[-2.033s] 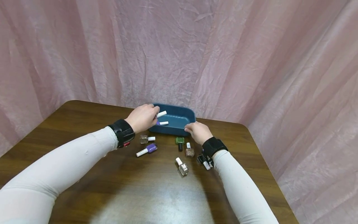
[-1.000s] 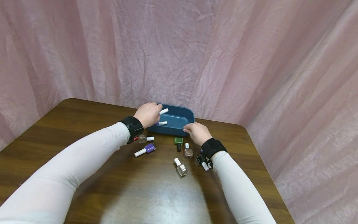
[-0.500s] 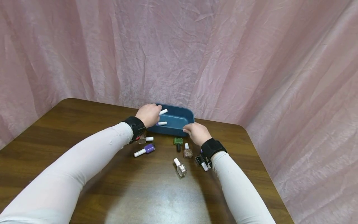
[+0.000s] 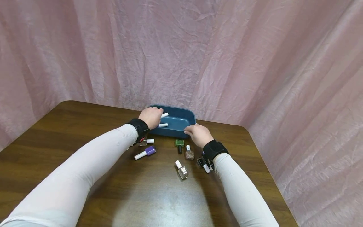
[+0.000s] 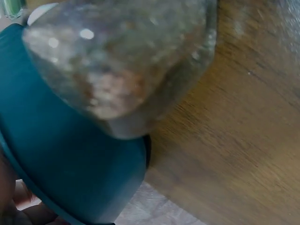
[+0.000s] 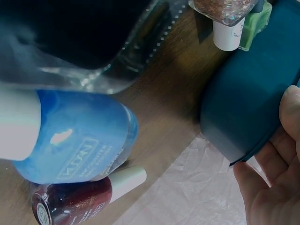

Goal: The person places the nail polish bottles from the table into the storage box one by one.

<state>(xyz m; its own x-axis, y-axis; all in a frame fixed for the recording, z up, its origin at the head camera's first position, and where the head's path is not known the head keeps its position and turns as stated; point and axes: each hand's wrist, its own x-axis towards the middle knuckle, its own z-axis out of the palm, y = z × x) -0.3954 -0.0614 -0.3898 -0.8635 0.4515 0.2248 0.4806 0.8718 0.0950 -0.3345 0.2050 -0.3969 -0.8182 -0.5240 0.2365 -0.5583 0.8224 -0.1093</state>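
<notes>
A blue rectangular tray (image 4: 170, 131) stands at the back of the table. Over its left end, my left hand (image 4: 151, 117) holds a nail polish bottle (image 4: 164, 115); only the white cap shows past the fingers, the rest being hidden by the hand. Just in front of that cap, a second white-capped bottle (image 4: 163, 125) with a bit of purple lies inside the tray. My right hand (image 4: 199, 135) grips the tray's right front corner; in the right wrist view, thumb and fingers (image 6: 289, 110) take the rim between them.
On the table before the tray lie purple (image 4: 150, 151), green (image 4: 179, 143), brown glitter (image 4: 189, 155) and silver (image 4: 183, 172) bottles. A glitter bottle (image 4: 143, 143) is partly under my left wrist. Black (image 4: 201, 162), blue (image 6: 79, 136) and dark red (image 6: 75, 199) bottles sit beneath my right wrist.
My left hand has shifted right, farther over the tray, the white cap moving slightly with it. My right hand keeps its grip on the tray's corner. The loose bottles stay in place.
</notes>
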